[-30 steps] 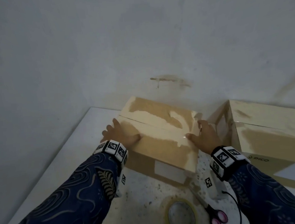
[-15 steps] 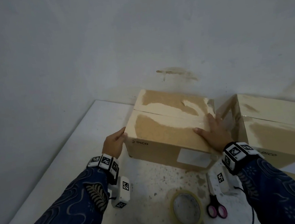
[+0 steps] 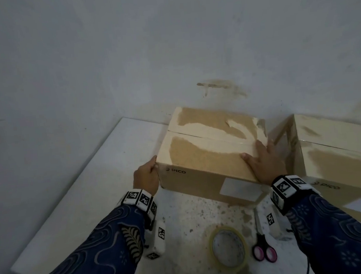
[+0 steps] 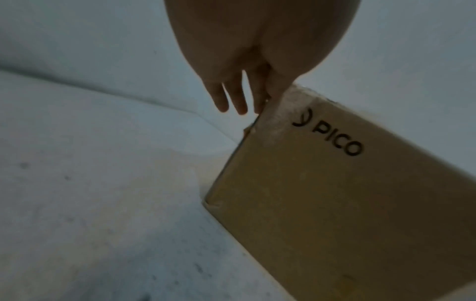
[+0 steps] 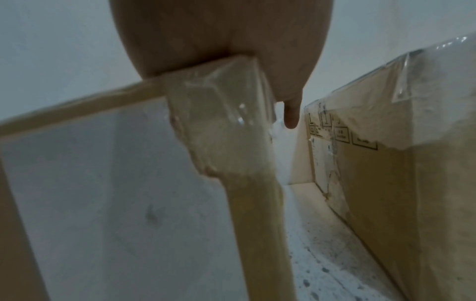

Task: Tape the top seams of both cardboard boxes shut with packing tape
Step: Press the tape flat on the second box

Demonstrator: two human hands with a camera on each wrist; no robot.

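A cardboard box [image 3: 202,154] marked PICO stands on the white table, its top flaps closed along a seam with torn paper patches. My left hand [image 3: 147,176] touches its near left corner with straight fingers [image 4: 231,99] along the left side of the box [image 4: 335,203]. My right hand [image 3: 263,162] lies flat on the top's right end, over the taped corner [image 5: 226,114]. A second PICO box [image 3: 338,156] stands just to the right, with clear tape on its upper edge [image 5: 422,67]. A roll of clear packing tape [image 3: 228,247] lies near the front.
Pink-handled scissors [image 3: 264,251] lie right of the tape roll. The table [image 3: 92,187] is white and speckled, with its left edge near my left arm. A grey wall stands close behind both boxes. A narrow gap separates the two boxes.
The box was set down flat and turned with its PICO face toward me. My left hand slid from the top to the left corner; my right hand now lies flat on the right end.
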